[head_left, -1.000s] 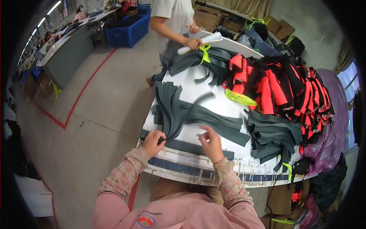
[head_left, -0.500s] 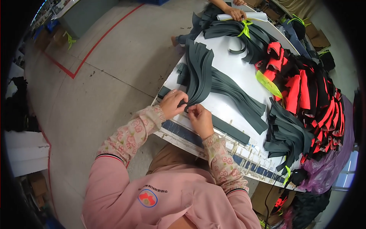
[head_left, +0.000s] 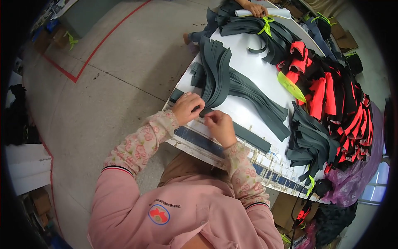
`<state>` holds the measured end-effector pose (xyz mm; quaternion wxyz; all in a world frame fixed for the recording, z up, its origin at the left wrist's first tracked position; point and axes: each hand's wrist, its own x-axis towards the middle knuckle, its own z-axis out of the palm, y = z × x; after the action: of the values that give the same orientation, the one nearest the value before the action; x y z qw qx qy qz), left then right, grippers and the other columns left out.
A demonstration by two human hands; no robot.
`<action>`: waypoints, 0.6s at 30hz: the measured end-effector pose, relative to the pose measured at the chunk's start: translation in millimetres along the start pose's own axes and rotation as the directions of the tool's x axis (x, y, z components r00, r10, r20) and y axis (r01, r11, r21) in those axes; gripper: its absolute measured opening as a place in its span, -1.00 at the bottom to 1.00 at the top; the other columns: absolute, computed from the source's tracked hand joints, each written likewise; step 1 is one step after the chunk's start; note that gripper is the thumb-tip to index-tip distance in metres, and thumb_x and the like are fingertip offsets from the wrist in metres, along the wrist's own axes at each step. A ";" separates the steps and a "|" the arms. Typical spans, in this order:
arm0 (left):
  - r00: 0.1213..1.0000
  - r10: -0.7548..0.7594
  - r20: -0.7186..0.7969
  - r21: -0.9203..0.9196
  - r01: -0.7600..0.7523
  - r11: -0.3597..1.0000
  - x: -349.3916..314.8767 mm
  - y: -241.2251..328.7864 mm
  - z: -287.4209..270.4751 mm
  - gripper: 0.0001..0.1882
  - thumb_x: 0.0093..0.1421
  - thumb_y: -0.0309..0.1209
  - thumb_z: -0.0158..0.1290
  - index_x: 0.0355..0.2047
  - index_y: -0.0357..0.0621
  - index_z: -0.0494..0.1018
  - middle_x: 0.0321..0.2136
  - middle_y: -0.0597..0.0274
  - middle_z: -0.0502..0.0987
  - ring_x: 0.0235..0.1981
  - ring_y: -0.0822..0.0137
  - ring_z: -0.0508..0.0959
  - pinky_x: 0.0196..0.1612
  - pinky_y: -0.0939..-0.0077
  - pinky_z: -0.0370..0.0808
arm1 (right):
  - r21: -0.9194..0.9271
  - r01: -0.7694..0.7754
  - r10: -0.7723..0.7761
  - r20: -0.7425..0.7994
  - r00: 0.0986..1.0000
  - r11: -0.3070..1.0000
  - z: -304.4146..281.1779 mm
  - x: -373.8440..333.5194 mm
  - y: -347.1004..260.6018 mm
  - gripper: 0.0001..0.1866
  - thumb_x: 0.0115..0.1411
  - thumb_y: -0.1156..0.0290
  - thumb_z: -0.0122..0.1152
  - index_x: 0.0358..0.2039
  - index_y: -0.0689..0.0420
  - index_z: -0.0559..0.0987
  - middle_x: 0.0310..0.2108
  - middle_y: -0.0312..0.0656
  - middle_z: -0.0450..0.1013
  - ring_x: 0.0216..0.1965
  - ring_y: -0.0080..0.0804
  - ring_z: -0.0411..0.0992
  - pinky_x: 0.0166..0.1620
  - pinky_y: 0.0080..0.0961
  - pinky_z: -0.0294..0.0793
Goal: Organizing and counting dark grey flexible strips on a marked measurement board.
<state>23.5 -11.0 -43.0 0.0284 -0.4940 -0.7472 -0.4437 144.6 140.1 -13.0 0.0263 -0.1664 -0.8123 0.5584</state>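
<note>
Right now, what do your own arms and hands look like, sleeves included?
The bare left hand wears a ring; the bare right hand shows none. Pale oversleeves patterned with pink flowers meet pink sleeves that end in striped trim.

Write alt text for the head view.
A person's left hand grips the near end of a bundle of dark strips on a white table, the right hand close beside it, fingertips bunched. More strips and red-and-black pieces lie to the right; at the far end, another person's hand rests on a white roll.

Coral-and-black fabric (head_left: pixel 318 97) lies beside crumpled purple plastic (head_left: pixel 345 190).
</note>
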 end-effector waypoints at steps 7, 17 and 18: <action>0.999 -0.017 0.040 0.047 0.015 0.999 -0.7 3.1 -0.9 -0.74 0.03 -0.54 0.15 -0.33 0.18 0.63 -0.41 0.21 0.34 -0.34 0.10 0.37 -0.23 0.25 0.36 | -0.021 -0.194 0.183 -0.247 0.952 0.981 -113.2 -52.7 42.9 -0.88 0.20 0.49 0.19 -0.33 0.29 0.55 -0.52 -0.23 0.54 -0.48 -0.62 0.47 -0.42 -0.67 0.44; 0.981 -0.053 0.184 0.026 0.049 0.998 6.8 11.6 -12.6 -0.62 -0.02 -0.53 0.21 -0.15 0.10 0.62 -0.35 0.18 0.36 -0.29 0.14 0.35 -0.19 0.30 0.35 | -0.126 -0.173 0.116 -0.366 0.924 0.977 -126.2 -86.9 65.0 -0.89 0.11 0.51 0.25 -0.41 0.31 0.57 -0.58 -0.23 0.51 -0.55 -0.61 0.42 -0.44 -0.59 0.42; 0.980 -0.050 0.192 0.028 0.045 0.999 5.8 11.1 -12.8 -0.62 -0.02 -0.53 0.21 -0.15 0.10 0.62 -0.35 0.18 0.36 -0.29 0.14 0.35 -0.19 0.30 0.35 | -0.141 -0.179 0.116 -0.367 0.923 0.974 -124.7 -87.0 63.0 -0.88 0.11 0.51 0.24 -0.41 0.31 0.57 -0.59 -0.21 0.51 -0.55 -0.60 0.42 -0.44 -0.58 0.43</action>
<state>23.9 -14.4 -25.5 -0.0488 -0.5163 -0.7632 -0.3856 270.4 246.3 -11.5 0.1164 -0.3275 -0.8243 0.4470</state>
